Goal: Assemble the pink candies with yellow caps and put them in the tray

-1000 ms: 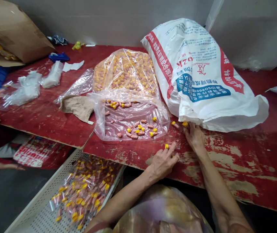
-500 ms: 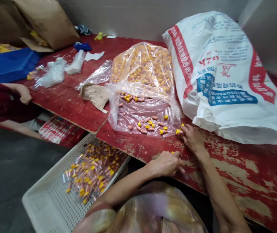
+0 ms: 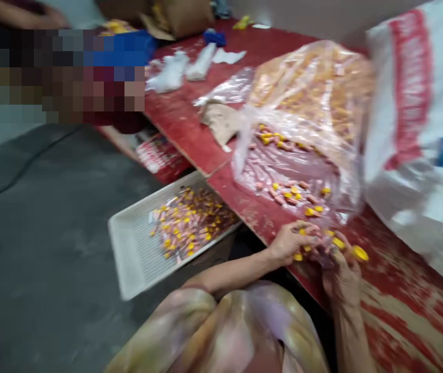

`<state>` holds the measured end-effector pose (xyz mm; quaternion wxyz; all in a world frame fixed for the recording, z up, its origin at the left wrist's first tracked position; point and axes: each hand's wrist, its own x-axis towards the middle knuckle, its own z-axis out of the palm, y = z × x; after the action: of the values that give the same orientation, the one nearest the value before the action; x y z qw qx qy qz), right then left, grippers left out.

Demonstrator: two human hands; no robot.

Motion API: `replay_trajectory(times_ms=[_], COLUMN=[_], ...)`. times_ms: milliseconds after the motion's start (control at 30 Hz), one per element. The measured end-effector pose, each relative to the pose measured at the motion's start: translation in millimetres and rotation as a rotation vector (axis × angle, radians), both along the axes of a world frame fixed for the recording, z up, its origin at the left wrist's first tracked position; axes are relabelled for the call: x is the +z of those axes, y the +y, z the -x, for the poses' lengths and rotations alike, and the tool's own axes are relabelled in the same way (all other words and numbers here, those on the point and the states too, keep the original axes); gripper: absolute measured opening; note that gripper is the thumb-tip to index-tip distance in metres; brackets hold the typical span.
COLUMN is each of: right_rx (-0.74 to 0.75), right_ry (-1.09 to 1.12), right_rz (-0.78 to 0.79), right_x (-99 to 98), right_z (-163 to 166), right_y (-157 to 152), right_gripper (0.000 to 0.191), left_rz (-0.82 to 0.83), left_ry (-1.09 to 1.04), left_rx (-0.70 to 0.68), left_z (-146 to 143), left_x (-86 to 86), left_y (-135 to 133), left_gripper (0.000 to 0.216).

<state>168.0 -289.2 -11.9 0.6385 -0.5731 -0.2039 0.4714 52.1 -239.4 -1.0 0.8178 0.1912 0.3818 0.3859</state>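
Observation:
The view is blurred by motion. My left hand (image 3: 291, 242) and my right hand (image 3: 341, 274) meet at the front edge of the worn red table (image 3: 400, 290), both closed around small pink pieces with yellow caps (image 3: 338, 242) and what looks like a small clear packet. One yellow cap (image 3: 360, 253) pokes out beside my right fingers. Just beyond my hands lies an open clear plastic bag (image 3: 295, 171) with loose pink and yellow pieces on it. Behind that sits a fuller clear bag (image 3: 314, 88) of the same pieces.
A white perforated tray (image 3: 136, 248) holding several filled packets sits low at the left, below the table edge. A large white woven sack (image 3: 419, 129) fills the right side. Another person sits at the far left. Clear bags, paper scraps and a cardboard box lie on the far table.
The view has swung left and blurred. My right hand came back from the clear bag's edge to meet my left hand at the table edge, with yellow-capped pieces between them.

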Motion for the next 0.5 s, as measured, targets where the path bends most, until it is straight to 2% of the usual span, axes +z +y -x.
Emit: replay_trajectory(times_ms=[100,200,267,367,500], right_rx=[0.103,0.384,0.597,0.861,1.083], right_ry=[-0.044,-0.06,-0.047,0.02,0.047], right_rz=[-0.067,-0.081,-0.083,-0.017,0.239], right_x=[9.8,17.3,12.8,-18.5,-85.0], right_z=[44,98,143,222,323], right_y=[10,24,36,55,65], right_gripper=[0.057,0.061,0.064,0.064,0.052], left_rz=[-0.063,-0.195,-0.241,-0.176,0.09], left_ry=[-0.03,0.122,0.249,0.435,0.704], left_rx=[0.188,0.43,0.608,0.871,1.061], left_z=[27,81,127,198,282], left_x=[12.1,20.1,13.5,-22.4,-89.5], left_y=[-7,-17,-25,-31,-35], left_gripper=[0.048,0.044,0.042,0.04,0.047])
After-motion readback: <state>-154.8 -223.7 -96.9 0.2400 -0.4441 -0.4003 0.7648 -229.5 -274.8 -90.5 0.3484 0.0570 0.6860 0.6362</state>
